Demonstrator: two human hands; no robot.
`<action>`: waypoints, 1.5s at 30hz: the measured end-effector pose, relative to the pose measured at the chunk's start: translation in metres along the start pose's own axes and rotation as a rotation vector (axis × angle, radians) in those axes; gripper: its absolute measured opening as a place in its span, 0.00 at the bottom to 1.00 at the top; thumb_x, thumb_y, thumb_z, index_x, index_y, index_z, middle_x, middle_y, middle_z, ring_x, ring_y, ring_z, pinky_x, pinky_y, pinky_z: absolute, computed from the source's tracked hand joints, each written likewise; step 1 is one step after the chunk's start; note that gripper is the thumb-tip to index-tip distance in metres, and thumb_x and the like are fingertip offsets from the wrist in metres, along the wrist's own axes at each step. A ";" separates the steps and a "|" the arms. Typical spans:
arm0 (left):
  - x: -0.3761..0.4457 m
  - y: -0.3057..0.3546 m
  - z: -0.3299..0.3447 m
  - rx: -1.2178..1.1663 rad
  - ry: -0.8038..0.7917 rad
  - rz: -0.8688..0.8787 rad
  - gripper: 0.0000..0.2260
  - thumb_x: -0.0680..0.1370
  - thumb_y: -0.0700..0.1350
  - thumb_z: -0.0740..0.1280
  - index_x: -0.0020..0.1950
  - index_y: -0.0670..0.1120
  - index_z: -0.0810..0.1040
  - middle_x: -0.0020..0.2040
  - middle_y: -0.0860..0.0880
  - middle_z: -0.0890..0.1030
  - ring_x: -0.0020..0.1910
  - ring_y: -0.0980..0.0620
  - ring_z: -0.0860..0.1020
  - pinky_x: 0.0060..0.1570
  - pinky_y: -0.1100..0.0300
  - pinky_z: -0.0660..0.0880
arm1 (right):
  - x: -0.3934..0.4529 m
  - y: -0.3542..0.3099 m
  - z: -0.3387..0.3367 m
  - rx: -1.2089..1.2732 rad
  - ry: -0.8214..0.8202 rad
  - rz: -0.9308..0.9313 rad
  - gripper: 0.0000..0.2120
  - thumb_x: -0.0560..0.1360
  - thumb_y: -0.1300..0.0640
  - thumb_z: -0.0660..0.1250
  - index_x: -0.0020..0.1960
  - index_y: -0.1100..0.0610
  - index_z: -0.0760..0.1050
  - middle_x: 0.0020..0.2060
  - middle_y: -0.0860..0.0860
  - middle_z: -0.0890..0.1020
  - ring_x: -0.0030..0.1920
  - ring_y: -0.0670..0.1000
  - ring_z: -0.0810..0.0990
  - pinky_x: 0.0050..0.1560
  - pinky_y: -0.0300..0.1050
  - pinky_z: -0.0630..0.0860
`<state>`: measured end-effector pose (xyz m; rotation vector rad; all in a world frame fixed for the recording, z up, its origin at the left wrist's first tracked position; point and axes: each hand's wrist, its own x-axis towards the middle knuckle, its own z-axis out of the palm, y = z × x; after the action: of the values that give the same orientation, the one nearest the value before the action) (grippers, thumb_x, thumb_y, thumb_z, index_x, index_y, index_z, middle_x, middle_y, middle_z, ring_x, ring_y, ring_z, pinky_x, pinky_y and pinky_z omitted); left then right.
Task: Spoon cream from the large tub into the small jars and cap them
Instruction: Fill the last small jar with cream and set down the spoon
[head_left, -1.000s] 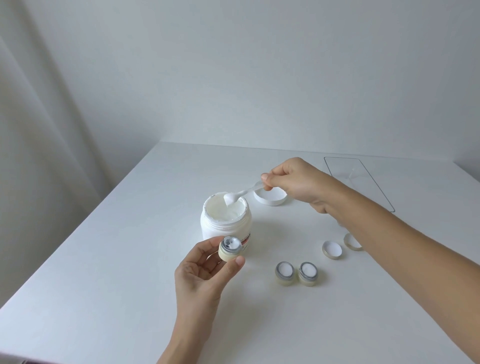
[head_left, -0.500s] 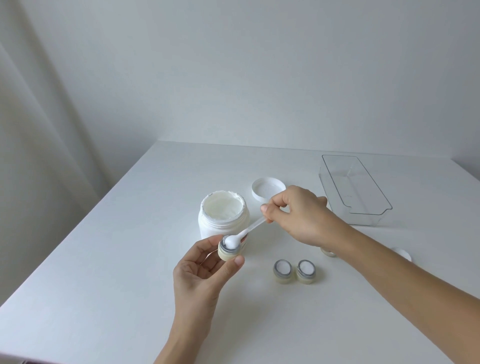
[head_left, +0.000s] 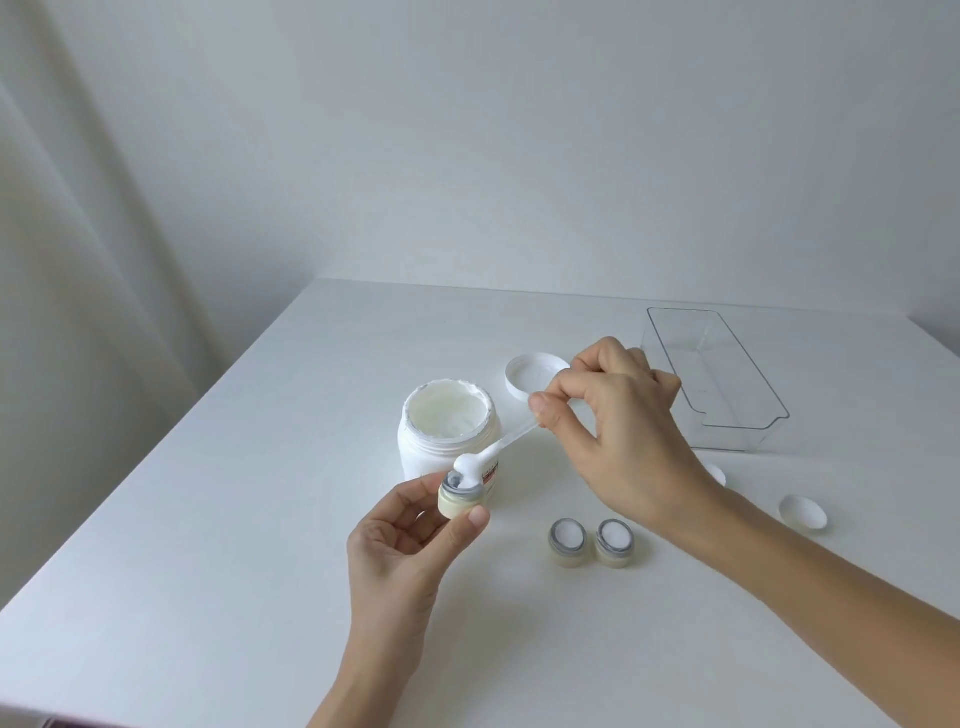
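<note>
so a second ago the right hand (head_left: 618, 431) had the spoon (head_left: 488, 457) dipped in the large tub (head_left: 447, 431); now it's swung over, and the cream-loaded bowl sits on the small jar (head_left: 461, 493) in the left hand (head_left: 410, 551). since half a second ago the spoon has tipped a bit steeper.

A clear plastic bin (head_left: 727, 387) stands on the white table (head_left: 208, 519)

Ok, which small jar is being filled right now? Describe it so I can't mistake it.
Start at the large open tub mid-table. Just in front of it, the left hand holds a small cream-coloured jar off the table. Unlike the two jars standing on the table, the spoon is tipped into it.
</note>
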<state>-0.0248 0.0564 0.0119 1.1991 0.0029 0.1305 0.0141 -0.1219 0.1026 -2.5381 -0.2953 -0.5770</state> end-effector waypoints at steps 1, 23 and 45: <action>0.000 0.000 0.000 0.002 0.001 -0.003 0.17 0.61 0.45 0.80 0.48 0.44 0.85 0.46 0.44 0.88 0.46 0.52 0.85 0.43 0.67 0.79 | -0.003 -0.001 0.002 -0.017 0.047 -0.055 0.11 0.77 0.49 0.64 0.38 0.52 0.78 0.42 0.46 0.68 0.46 0.49 0.69 0.46 0.42 0.53; 0.001 -0.003 -0.004 0.001 0.016 -0.013 0.17 0.61 0.47 0.80 0.48 0.45 0.86 0.43 0.46 0.87 0.40 0.52 0.82 0.42 0.66 0.79 | -0.028 0.014 -0.009 -0.234 0.495 -0.595 0.14 0.78 0.52 0.64 0.36 0.54 0.81 0.43 0.48 0.66 0.43 0.50 0.69 0.45 0.47 0.54; -0.003 0.003 0.004 -0.073 -0.130 -0.058 0.16 0.68 0.47 0.76 0.54 0.49 0.81 0.53 0.43 0.85 0.50 0.39 0.85 0.47 0.61 0.80 | 0.068 -0.027 0.037 -0.329 -0.290 -0.310 0.13 0.79 0.48 0.61 0.42 0.52 0.79 0.50 0.50 0.70 0.56 0.55 0.65 0.48 0.48 0.50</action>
<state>-0.0280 0.0530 0.0160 1.1314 -0.0807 0.0018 0.0785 -0.0731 0.1161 -2.9212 -0.7650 -0.3911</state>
